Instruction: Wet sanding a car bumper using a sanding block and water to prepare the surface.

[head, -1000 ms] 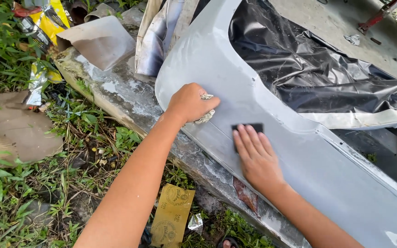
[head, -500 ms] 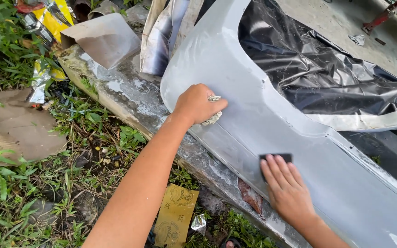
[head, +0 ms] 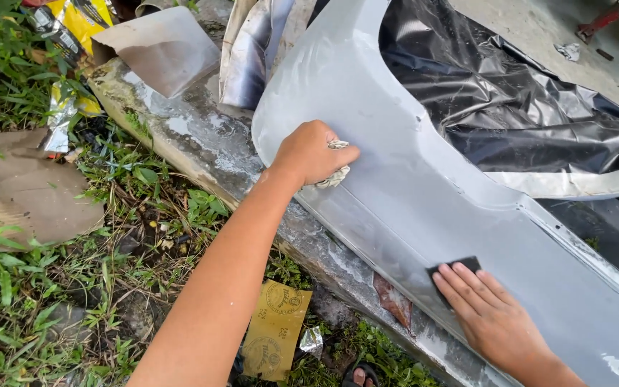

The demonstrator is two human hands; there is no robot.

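A big grey car bumper (head: 424, 208) lies across the middle, from far left to near right, resting on a rough concrete edge (head: 202, 143). Black plastic sheet (head: 510, 107) lies behind it, on the far right. Green grass (head: 30, 287) fills the left side, with a flat brown card (head: 30, 193) on it. A yellow-brown sheet of sandpaper (head: 275, 330) lies in the grass, near the bottom.

The left hand (head: 313, 152) is closed tight around a crumpled rag (head: 334, 174) and presses it on the far left part of the bumper. The right hand (head: 492, 315) lies flat, fingers together, pushing a small dark sanding pad (head: 456, 266) onto the bumper's near right part.

This looks like the rubbing-smooth step, still going on. Next, the pad needs even, flat strokes along the grey skin, while the rag wipes off the dust.
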